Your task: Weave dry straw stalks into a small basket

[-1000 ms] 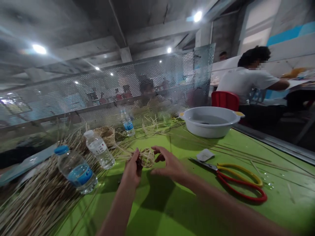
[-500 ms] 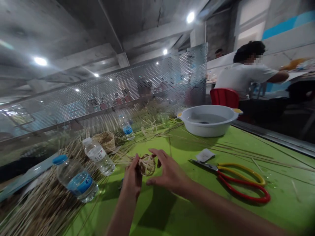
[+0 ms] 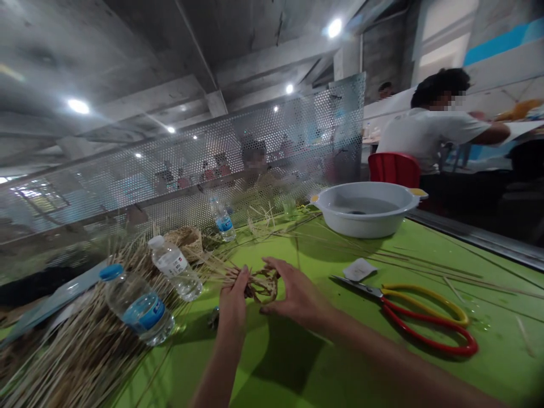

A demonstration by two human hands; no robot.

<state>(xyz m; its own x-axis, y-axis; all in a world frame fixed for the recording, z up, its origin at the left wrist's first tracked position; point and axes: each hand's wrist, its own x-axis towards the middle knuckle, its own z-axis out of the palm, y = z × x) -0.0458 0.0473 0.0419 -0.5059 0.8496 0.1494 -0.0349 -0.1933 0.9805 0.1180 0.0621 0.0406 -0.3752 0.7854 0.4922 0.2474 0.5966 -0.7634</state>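
A small woven piece of pale strips point(image 3: 264, 286) is held above the green table point(image 3: 340, 362), its loose strip ends pointing left. My left hand point(image 3: 234, 294) is closed on its left side, thumb on top. At its right side, my right hand point(image 3: 295, 292) curves around with thumb and fingers apart, the fingertips at the weave's edge. Whether those fingertips press on it is hard to tell. Scissors point(image 3: 378, 292) with one yellow and one red handle lie to the right, beside a white scrap point(image 3: 359, 270).
Bottles point(image 3: 144, 311) point(image 3: 176, 269) stand at the left by a heap of dry strips point(image 3: 80, 351); another bottle point(image 3: 224, 221) is farther back. A white basin point(image 3: 365, 218) sits at the back right. Long strips cross the table. Behind a perforated screen point(image 3: 289, 141) are people; one person point(image 3: 416, 133) sits right.
The right hand's fingertips have come up to the woven piece, which shows turned differently. The whole view has shifted slightly, with objects appearing a little farther right.
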